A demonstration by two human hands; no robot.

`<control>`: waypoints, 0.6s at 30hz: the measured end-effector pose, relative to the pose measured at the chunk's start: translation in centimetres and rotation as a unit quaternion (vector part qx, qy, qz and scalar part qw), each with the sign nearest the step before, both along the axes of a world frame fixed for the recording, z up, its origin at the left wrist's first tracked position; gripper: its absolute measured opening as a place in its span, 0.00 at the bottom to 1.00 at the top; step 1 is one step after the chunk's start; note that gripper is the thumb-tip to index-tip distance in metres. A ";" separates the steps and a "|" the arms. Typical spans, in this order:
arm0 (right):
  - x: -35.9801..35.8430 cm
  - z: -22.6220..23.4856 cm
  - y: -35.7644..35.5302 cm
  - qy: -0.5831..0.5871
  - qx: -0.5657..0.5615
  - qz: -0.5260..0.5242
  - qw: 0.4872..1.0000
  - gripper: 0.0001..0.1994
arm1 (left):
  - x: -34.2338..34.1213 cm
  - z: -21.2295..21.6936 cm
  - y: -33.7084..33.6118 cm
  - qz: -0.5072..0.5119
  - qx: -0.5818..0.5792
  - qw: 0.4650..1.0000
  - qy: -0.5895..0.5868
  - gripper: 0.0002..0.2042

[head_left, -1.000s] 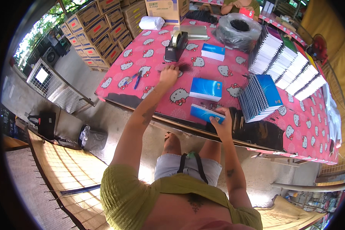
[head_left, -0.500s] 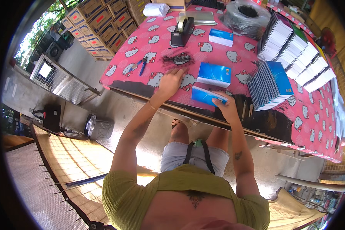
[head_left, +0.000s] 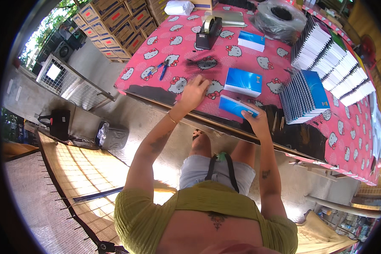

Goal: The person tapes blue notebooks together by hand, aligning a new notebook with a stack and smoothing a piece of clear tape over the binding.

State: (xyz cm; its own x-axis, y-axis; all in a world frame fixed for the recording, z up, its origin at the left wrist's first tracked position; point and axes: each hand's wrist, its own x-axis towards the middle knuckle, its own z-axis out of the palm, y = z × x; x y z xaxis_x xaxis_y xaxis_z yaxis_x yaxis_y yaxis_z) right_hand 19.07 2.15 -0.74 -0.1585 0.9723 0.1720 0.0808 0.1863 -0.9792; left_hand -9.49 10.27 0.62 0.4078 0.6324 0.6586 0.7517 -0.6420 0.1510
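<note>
Near the centre of the frame we see the right hand [head_left: 257, 122] closed around the near end of a slim blue packet [head_left: 237, 106] — a flat, glossy rectangular block lying at the table's front edge, its far end pointing toward the upper left. To its left, the left hand [head_left: 193, 92] rests on the pink patterned tablecloth [head_left: 266, 51], palm down with the fingers loosely curled; we cannot tell whether it grips anything. It lies just below a black bristly brush [head_left: 206, 64] and well left of the packet. Between the two hands, slightly higher in the frame, lies a second, thicker blue pack [head_left: 243, 82], flat and sharp-cornered. At right stands a fanned stack of spiral-bound notebooks [head_left: 304, 96] with blue covers — their wire spines face the packet. In the upper middle we see a black tape dispenser [head_left: 208, 31], and at centre left blue-handled pliers [head_left: 162, 68].
</note>
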 end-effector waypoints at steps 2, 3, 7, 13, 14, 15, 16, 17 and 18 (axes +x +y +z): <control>-0.2 -0.2 0.0 0.013 -0.004 0.006 1.000 0.16 | 0.0 -0.1 0.3 -0.036 -0.006 0.999 0.006 0.13; -0.2 -0.3 0.0 0.019 -0.007 0.010 1.000 0.17 | -0.1 -0.1 0.3 -0.054 -0.009 0.998 0.010 0.13; -0.3 -0.1 -0.3 0.015 0.003 -0.005 1.000 0.15 | 0.7 -0.3 -0.4 -0.034 -0.008 0.999 -0.019 0.14; -0.5 0.0 -0.3 0.019 0.010 -0.003 1.000 0.15 | 0.1 -0.5 -1.4 -0.010 0.008 1.000 -0.016 0.10; -0.5 0.1 -0.3 0.015 0.013 -0.006 1.000 0.15 | 0.0 -0.6 -1.2 0.004 0.002 0.999 -0.046 0.09; -0.5 0.1 -0.3 0.010 0.016 -0.009 1.000 0.15 | -0.2 -0.7 -1.0 0.019 -0.004 0.997 -0.076 0.09; -0.5 0.1 -0.3 0.015 0.012 -0.011 1.000 0.15 | -0.1 -0.3 -0.9 0.029 -0.070 0.987 -0.144 0.08; -0.4 0.1 -0.4 0.021 0.009 -0.013 1.000 0.15 | 0.0 0.0 -0.9 0.039 -0.135 0.967 -0.211 0.08; -0.4 0.1 -0.4 0.026 0.005 -0.014 1.000 0.15 | 0.1 0.3 -0.8 0.049 -0.200 0.939 -0.275 0.08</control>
